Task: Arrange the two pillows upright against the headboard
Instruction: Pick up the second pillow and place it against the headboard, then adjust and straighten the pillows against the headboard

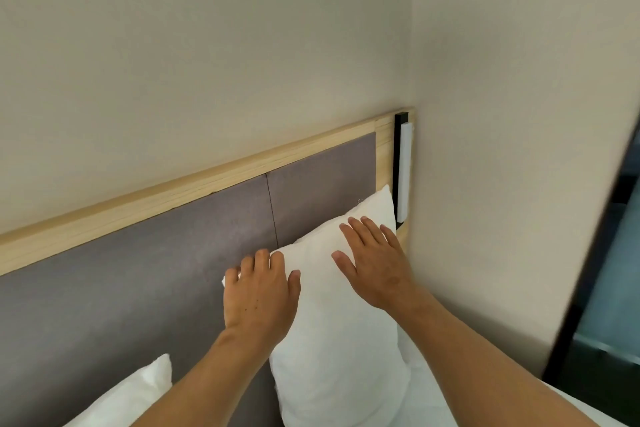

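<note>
A white pillow [339, 350] stands upright against the grey padded headboard [156, 263] at its right end. My left hand [259, 291] rests on the pillow's upper left corner, its fingers curled over the top edge. My right hand [374, 260] lies flat on the pillow's upper right part, fingers spread. A second white pillow [135, 399] shows only one corner at the bottom left, against the headboard; the rest of it is out of frame.
A light wooden frame [194, 191] tops the headboard. A white and black fixture [404, 170] is mounted at the headboard's right end. A beige wall [519, 149] stands close on the right. White bed sheet [426, 392] lies below the pillow.
</note>
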